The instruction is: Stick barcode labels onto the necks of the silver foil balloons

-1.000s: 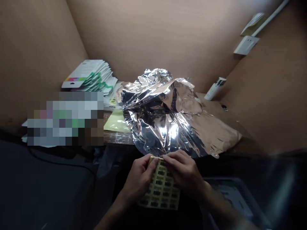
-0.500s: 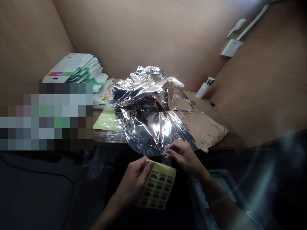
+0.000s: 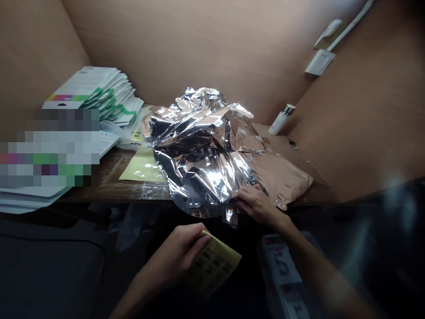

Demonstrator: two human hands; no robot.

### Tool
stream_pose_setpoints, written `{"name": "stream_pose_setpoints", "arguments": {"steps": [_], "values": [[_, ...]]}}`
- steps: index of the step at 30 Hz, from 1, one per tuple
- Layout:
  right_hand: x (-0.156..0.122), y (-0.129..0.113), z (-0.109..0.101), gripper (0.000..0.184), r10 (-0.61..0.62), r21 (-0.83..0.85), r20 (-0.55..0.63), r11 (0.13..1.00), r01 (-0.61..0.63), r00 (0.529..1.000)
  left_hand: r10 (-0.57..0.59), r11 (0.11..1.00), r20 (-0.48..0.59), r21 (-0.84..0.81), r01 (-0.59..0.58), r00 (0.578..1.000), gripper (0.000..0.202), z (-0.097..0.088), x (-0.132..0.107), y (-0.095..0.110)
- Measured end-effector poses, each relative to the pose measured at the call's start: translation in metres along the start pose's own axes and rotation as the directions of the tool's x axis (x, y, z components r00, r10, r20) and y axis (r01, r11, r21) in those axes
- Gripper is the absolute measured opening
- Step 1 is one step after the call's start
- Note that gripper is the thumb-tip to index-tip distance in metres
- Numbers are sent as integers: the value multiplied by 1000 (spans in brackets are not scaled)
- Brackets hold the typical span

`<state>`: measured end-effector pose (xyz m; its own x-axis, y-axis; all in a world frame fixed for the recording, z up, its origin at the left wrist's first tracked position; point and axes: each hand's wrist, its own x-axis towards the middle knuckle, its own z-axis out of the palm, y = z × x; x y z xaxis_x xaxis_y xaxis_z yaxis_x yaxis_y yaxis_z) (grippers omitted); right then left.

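My left hand (image 3: 181, 248) is closed on the upper left corner of a yellow sheet of printed stickers (image 3: 223, 262), which hangs tilted below the table edge. Across the table's front lies a large, flat, crinkled foil balloon (image 3: 199, 170), shiny silver to rose gold. My right hand (image 3: 257, 204) is at its near edge, fingers curled in against the foil; the fingertips are partly hidden. A small clear, glossy flap (image 3: 229, 216) hangs over the table edge just left of those fingers.
White packets with green edges (image 3: 102, 95) are piled at the back left, with more white cards (image 3: 36, 195) in front. A yellow sheet (image 3: 141, 166) lies left of the foil. A white bottle (image 3: 282, 119) stands back right, under a wall socket (image 3: 320, 62). A bin (image 3: 282, 266) sits below right.
My right hand has moved slightly forward onto the foil's edge. The sticker sheet has dropped a little and tilted away in my left hand. The camera view has shifted somewhat.
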<state>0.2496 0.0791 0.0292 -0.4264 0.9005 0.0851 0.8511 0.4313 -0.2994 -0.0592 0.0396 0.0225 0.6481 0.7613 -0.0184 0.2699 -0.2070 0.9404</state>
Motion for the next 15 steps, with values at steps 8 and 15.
{"name": "stream_pose_setpoints", "arguments": {"steps": [8,15], "values": [[27,12,-52,29,-137,240,332,969,57,933,299,812,148,480,-333,943,18,5,41,2],[170,48,-137,11,298,-238,312,944,-229,902,177,770,195,583,-259,965,23,9,57,-5]]}}
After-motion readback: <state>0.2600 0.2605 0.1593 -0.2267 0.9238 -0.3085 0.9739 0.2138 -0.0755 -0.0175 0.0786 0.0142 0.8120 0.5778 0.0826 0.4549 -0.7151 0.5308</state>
